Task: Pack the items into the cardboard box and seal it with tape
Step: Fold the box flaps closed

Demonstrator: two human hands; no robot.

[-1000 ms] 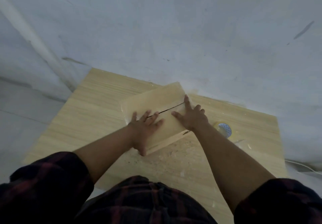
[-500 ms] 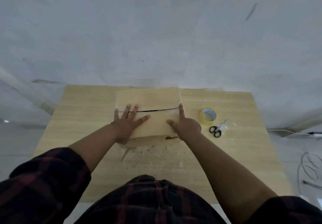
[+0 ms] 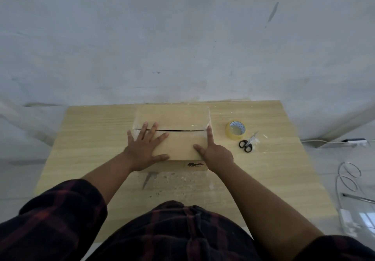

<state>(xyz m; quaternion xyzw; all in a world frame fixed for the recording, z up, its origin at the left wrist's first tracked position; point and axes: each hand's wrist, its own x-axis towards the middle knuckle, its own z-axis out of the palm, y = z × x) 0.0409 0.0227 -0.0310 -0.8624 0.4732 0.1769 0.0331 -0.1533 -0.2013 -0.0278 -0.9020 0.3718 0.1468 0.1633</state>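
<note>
One pale wooden table [image 3: 91,139] carries the brown cardboard box [image 3: 178,116] far-centre, long axis left-right. Left hand [image 3: 145,149] and right hand [image 3: 216,154] press its flaps flat-fingered, gripping nothing. Rightward: yellowish tape roll [image 3: 235,130], black-handled scissors [image 3: 246,144].

left hand [image 3: 145,149] flat, fingers spread | right hand [image 3: 216,154] index straight, thumb out | arms outstretched

scissors [image 3: 248,143]: black handles, lying on worktop [image 3: 97,131], right of the right hand [image 3: 218,155] | white cables [image 3: 349,177]: looped on floor [image 3: 332,165], farther right | grey wall [image 3: 182,37]: beyond the worktop
</note>
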